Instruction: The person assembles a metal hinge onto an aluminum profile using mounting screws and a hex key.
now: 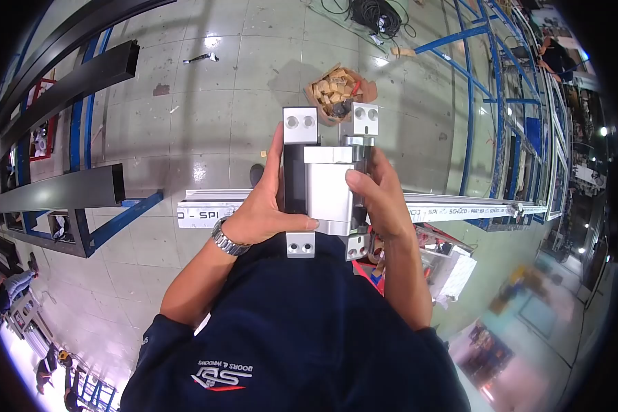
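A large silver and black metal door hinge (328,189) is held up in front of my body. Its end plates carry paired round holes at top and bottom. My left hand (261,214) grips the black left side, thumb laid across the lower front and fingers behind. On the other side, my right hand (386,199) is closed around the edge, its thumb pressed on the silver face. The fingers behind the hinge are mostly hidden. Below and behind the hinge runs a long profile (213,215) with printed protective film.
A carton of small wooden blocks (336,90) stands on the tiled floor ahead. Dark profiles (69,190) rest on blue racks at left. More blue steel racks (487,89) stand at right. A coil of black cable (376,17) lies at the far end.
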A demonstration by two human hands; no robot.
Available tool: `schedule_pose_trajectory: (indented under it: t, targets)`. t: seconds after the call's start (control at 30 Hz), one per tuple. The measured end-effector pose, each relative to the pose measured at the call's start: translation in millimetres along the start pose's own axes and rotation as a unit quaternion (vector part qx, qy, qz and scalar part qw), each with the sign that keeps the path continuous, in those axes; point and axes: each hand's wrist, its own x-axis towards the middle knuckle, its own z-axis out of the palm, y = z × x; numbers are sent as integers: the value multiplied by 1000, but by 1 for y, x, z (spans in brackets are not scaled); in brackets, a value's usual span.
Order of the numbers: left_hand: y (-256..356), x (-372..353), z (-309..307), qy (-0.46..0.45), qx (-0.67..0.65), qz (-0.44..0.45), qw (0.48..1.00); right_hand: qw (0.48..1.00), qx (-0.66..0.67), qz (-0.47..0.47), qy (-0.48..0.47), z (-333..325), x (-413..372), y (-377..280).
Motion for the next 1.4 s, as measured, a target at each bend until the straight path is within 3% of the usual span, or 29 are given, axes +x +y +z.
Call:
schedule_pose_trajectory:
  t: [0.17,0.27,0.37,0.5,0.87,1.03,1.17,1.23,1.4]
  targets:
    - [-10,-2,2,-1,-45,-12,999,998,-12,23,53,7,-8,-5]
    - [-8,-7,5,11,-138,-17,990,999,30,-3,21,6,-6,1]
    - [-1,-2,14,145,-282,-77,945,999,52,-1,-10,13,-8,-3]
    - [-2,1,22,242,-136,-65,959,997,63,-15,-38,18,-3,9]
    - [-13,0,20,254,-110,-60,959,999,-19,11,-32,26,-8,-2]
    - [-6,1,22,265,-163,-77,947,997,-72,-25,-28,32,-12,1]
    - [1,4,17,227,-171,-103,953,999,35,-13,-14,22,-5,25]
    - [2,5,16,207,-185,-118,954,996,70,46,14,15,-3,34]
    - [1,-8,-2,22,-123,-36,991,990,139,17,12,26,-3,25]
